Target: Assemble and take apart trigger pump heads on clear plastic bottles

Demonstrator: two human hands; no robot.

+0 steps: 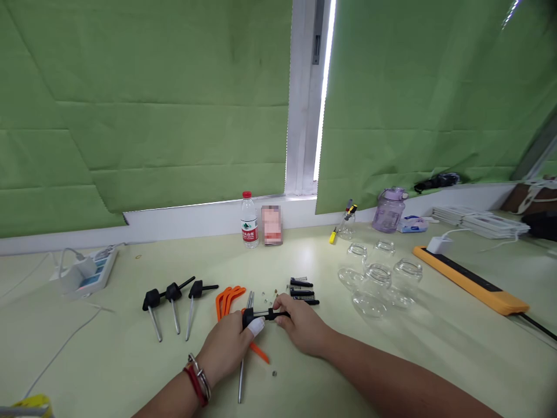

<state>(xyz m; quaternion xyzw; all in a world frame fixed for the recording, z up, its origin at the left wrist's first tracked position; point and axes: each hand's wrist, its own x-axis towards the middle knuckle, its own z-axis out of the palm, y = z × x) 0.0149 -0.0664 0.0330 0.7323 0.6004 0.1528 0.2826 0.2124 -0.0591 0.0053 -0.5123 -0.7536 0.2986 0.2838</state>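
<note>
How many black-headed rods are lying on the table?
3 visible, all left of the left hand: the leftmost rod, the middle rod and the rightmost rod. The hands may hide more.

So the left hand (225, 347) has white wrap (256, 326) on its thumb, plus a silvery bracelet (202, 377) and a red band (194, 385) hugging the wrist, around 7 o'clock. Forearms (391, 371) are bare.
</note>
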